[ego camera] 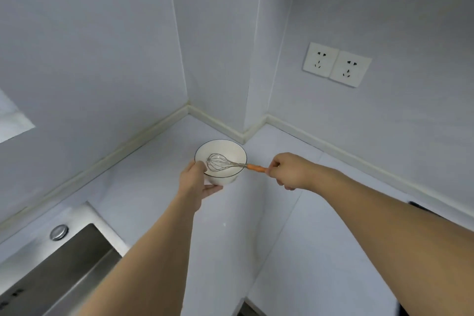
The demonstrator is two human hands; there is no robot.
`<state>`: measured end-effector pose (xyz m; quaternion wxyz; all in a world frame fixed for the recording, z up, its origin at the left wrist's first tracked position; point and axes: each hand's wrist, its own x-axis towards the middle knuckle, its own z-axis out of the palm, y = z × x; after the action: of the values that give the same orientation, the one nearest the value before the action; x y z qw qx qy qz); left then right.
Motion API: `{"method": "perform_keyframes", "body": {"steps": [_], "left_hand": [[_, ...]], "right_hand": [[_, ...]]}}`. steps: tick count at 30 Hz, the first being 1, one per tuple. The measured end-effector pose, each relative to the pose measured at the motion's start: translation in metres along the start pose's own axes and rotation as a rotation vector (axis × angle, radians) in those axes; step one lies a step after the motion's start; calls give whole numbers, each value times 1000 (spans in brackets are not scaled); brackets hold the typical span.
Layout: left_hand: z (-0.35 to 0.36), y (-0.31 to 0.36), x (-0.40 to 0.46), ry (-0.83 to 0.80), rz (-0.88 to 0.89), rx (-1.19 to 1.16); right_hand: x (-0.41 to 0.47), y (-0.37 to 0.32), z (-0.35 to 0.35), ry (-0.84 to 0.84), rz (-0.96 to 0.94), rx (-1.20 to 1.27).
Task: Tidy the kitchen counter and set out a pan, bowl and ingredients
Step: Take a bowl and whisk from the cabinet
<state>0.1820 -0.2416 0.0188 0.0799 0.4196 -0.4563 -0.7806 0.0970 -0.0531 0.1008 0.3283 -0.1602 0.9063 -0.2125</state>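
My left hand (194, 182) grips a round white bowl (222, 161) with a dark rim. My right hand (287, 170) pinches the orange-handled wire whisk (225, 163) inside it.

A white bowl (220, 159) with a thin dark rim sits upright near the counter's corner; a wire whisk (225, 163) lies inside, its orange handle pointing to 3 o'clock.

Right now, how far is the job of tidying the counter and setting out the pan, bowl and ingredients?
Done: nothing clearly; the counter near the sink looks bare. In hand: the left hand holds the white bowl above the counter, and the right hand grips the orange handle of a whisk whose wires sit inside the bowl. Left: set the bowl down; no pan or ingredients are in view yet.
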Motion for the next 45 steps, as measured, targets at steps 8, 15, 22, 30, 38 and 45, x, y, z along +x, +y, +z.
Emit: {"method": "perform_keyframes", "body": {"steps": [8, 15, 22, 30, 38, 45], "left_hand": [[-16, 33, 128, 37, -46, 2], [-28, 59, 207, 45, -14, -61], [-37, 77, 266, 48, 10, -69], [-39, 81, 299, 34, -2, -88], [-38, 81, 315, 51, -35, -97], [-36, 80, 318, 62, -53, -18]], "right_hand": [[102, -46, 6, -21, 66, 232], [172, -83, 19, 9, 127, 472], [221, -108, 33, 55, 218, 721], [249, -118, 44, 82, 266, 802], [263, -117, 49, 73, 267, 885], [271, -115, 54, 89, 293, 956]]}}
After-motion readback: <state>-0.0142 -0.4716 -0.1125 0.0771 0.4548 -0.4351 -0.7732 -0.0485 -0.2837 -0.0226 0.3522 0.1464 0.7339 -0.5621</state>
